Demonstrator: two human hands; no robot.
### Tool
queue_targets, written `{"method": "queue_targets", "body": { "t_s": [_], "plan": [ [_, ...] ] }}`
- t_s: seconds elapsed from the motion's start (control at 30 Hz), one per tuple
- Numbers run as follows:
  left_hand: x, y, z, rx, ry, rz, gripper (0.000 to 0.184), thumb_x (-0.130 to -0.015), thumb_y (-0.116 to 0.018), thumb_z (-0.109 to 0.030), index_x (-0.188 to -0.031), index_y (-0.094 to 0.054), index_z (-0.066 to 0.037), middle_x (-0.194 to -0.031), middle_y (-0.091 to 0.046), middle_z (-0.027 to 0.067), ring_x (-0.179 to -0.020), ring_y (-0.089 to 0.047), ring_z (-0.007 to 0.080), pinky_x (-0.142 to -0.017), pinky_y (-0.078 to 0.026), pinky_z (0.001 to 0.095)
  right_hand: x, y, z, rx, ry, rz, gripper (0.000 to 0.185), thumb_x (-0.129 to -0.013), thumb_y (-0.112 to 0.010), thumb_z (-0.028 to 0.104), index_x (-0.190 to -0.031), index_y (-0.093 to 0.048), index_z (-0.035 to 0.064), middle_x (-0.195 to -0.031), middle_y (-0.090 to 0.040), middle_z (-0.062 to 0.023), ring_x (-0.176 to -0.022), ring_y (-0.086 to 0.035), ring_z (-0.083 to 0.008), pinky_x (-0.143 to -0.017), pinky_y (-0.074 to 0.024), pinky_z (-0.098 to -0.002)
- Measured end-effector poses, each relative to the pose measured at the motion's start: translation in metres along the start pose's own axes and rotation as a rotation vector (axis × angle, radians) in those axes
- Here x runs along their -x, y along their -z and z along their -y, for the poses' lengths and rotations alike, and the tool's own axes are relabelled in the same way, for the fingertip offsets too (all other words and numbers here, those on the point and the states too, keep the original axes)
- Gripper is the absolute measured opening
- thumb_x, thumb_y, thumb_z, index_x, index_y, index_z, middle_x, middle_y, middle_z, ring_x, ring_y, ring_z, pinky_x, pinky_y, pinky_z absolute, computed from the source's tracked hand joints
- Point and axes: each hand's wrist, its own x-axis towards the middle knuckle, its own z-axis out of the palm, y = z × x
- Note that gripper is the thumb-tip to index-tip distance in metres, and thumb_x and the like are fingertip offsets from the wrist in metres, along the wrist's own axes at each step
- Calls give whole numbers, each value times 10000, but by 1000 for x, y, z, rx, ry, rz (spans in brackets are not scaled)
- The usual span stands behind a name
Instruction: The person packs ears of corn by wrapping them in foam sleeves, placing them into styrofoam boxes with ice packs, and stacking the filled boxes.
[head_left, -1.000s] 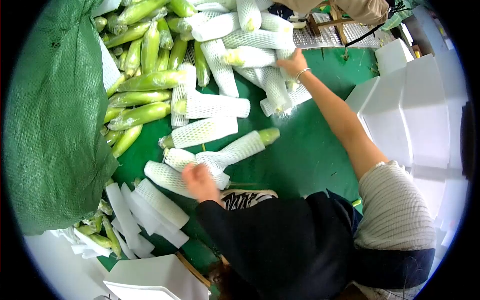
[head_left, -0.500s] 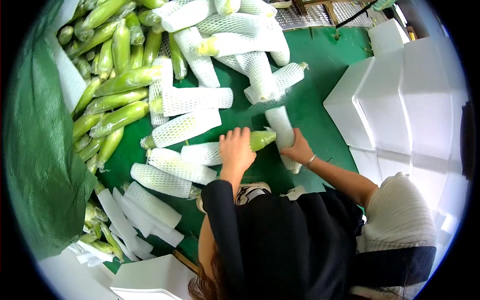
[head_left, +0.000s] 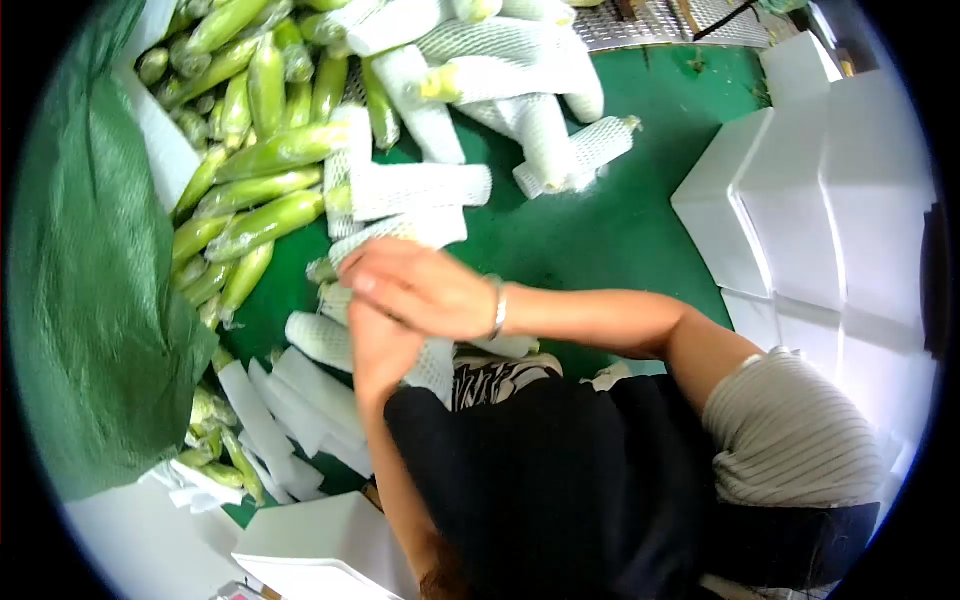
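Note:
My right hand (head_left: 430, 288), with a bracelet at the wrist, lies across my left hand (head_left: 385, 345), its fingers stretched and close together. Whatever is beneath my right palm is hidden. The fingers of my left hand are mostly covered by the right one. Around both hands lie corn cobs in white foam net sleeves, one (head_left: 425, 192) above them and one (head_left: 320, 338) to the left. Part of another sleeved cob (head_left: 432, 370) shows below my left wrist.
Plastic-wrapped green corn (head_left: 270, 225) is heaped at the upper left beside a green woven sack (head_left: 110, 300). Flat foam sleeves (head_left: 255, 415) lie lower left. White foam boxes (head_left: 790, 210) stand right, another (head_left: 320, 540) at the bottom. The floor (head_left: 640, 220) is green.
Both hands have moved left and come together, the right crossing over the left. My right hand has left the white sleeve it held. The view has shifted slightly.

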Motion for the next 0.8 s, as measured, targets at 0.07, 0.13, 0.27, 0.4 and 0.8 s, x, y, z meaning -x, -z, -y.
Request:
{"method": "queue_targets", "body": {
  "t_s": [0.07,0.13,0.27,0.4,0.8],
  "plan": [
    [-6,3,2,-102,-110,-124,424,-695,-680,-86,-1076,-525,14,-941,-604,87,-879,-570,166,-734,-470,302,1,-7,0,70,63,-11,347,-915,-494,218,-1184,-485,0,-1200,-494,-152,-1096,-484,-294,-942,-370,-390],
    [-9,19,7,-123,-78,-272,397,-701,-649,-50,-1074,-527,11,-927,-601,93,-838,-573,150,-692,-475,277,6,28,9,162,-26,-206,413,-859,-572,216,-1200,-463,9,-1180,-489,-177,-1103,-466,-322,-927,-376,-406],
    [-10,56,37,769,128,-472,355,-807,-543,-213,-1097,-527,-9,-914,-604,123,-802,-592,235,-750,-495,356,27,155,-104,1048,-396,-653,585,-684,-710,249,-1065,-437,-102,-1021,-517,-234,-921,-528,-399,-793,-457,-445],
    [-1,45,81,1425,-69,-350,661,-839,-466,-556,-1192,-486,1,-1104,-566,175,-1044,-539,329,-944,-409,481,21,192,-173,690,-1120,-217,599,-686,-723,307,-1031,-519,-138,-1020,-584,-235,-910,-596,-326,-783,-497,-395],
    [66,-2,51,1074,227,-784,418,-841,-581,-193,-1166,-487,52,-1067,-574,172,-970,-567,252,-875,-452,365,138,110,-13,-304,-919,-77,697,-611,-741,233,-1194,-457,-21,-1037,-581,-103,-928,-570,-197,-878,-445,-324]
  ]
}}
